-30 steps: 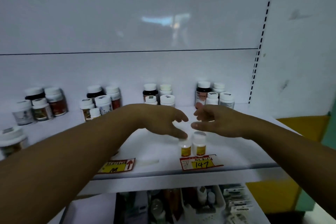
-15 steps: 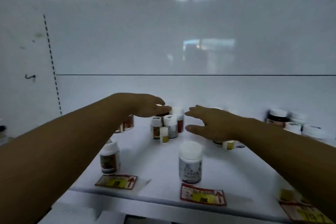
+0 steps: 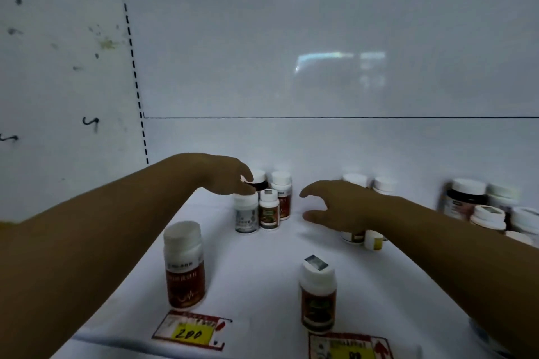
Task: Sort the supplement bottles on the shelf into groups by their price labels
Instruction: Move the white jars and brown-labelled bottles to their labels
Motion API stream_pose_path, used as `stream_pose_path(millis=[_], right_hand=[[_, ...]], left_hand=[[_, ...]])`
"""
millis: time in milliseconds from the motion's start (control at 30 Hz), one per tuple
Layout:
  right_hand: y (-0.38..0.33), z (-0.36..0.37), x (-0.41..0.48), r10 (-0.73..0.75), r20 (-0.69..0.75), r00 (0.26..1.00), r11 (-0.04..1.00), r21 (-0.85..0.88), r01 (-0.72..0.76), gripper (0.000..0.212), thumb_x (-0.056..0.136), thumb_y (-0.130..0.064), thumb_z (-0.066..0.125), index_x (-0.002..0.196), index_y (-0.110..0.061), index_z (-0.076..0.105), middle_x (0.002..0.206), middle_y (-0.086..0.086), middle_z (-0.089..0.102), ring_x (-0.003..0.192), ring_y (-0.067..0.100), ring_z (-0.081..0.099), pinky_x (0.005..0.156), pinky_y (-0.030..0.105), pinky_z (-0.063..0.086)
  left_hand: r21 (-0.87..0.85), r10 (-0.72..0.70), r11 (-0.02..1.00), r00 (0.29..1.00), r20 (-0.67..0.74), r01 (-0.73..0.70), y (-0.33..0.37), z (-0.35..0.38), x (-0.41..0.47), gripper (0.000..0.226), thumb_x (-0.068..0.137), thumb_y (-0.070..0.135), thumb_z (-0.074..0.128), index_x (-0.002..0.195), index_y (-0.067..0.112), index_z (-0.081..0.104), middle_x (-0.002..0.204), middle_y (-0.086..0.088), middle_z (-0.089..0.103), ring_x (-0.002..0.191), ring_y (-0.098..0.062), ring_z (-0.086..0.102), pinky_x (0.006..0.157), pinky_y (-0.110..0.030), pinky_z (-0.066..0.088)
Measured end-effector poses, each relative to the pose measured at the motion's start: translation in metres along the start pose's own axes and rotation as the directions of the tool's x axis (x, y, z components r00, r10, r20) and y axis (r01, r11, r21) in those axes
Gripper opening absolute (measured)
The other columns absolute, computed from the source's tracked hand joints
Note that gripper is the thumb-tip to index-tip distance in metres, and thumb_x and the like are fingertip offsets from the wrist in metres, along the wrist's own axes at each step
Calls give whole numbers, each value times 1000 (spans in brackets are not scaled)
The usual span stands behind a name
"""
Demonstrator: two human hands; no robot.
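While the shelf (image 3: 262, 265) is seen from closer than half a second ago, both hands are kept over its back half. The left hand (image 3: 224, 175) has come down so that its fingertips (image 3: 248, 188) meet the cap of the grey-labelled bottle (image 3: 246, 214), the front-left one of a four-bottle cluster; nothing is enclosed, the fingers being spread. The right hand (image 3: 338, 207) is held open and empty, curled beside that cluster. Two bottles are now set nearer the front edge: a tall red-labelled bottle (image 3: 183, 265) behind the tag marked 200 (image 3: 191, 331), and a brown bottle (image 3: 318, 294) behind a second tag (image 3: 350, 348) that is cut off below. The right-hand bottle group (image 3: 490, 207) is blurred, and two small bottles are partly hidden beneath the right wrist.
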State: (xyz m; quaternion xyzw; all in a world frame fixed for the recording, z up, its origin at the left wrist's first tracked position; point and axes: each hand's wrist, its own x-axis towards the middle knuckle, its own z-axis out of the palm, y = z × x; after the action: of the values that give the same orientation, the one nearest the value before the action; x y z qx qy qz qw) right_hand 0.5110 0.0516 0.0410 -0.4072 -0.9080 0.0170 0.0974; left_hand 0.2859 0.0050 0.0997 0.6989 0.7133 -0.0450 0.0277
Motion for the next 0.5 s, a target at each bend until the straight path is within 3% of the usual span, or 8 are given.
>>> stream_pose_path(millis=[200, 367, 500], right_hand=[[-4, 12, 41, -13, 4, 1000, 1000, 20, 12, 48, 90, -39, 52, 135, -24, 43, 140, 2, 48, 122, 19, 47, 98, 30, 36], [-10, 21, 79, -88, 35, 996, 996, 4, 88, 43, 92, -26, 49, 135, -22, 46, 136, 7, 52, 120, 25, 48, 101, 37, 39], [-12, 32, 99, -131, -3, 991, 991, -17, 131, 38, 90, -27, 53, 124, -13, 56, 121, 10, 58, 108, 26, 54, 81, 29, 39]], left_hand=[[27, -15, 1000, 998, 54, 14, -20, 0, 33, 56, 87, 41, 60, 138, 26, 42, 145, -3, 40, 125, -22, 46, 100, -32, 37], [101, -13, 995, 993, 118, 1, -20, 13, 59, 68, 81, 35, 69, 141, 25, 38, 144, -5, 41, 125, -23, 45, 95, -30, 37], [53, -11, 999, 988, 154, 3, -23, 17, 74, 67, 78, 35, 72, 137, 24, 43, 133, -8, 50, 113, -26, 55, 93, -35, 49]])
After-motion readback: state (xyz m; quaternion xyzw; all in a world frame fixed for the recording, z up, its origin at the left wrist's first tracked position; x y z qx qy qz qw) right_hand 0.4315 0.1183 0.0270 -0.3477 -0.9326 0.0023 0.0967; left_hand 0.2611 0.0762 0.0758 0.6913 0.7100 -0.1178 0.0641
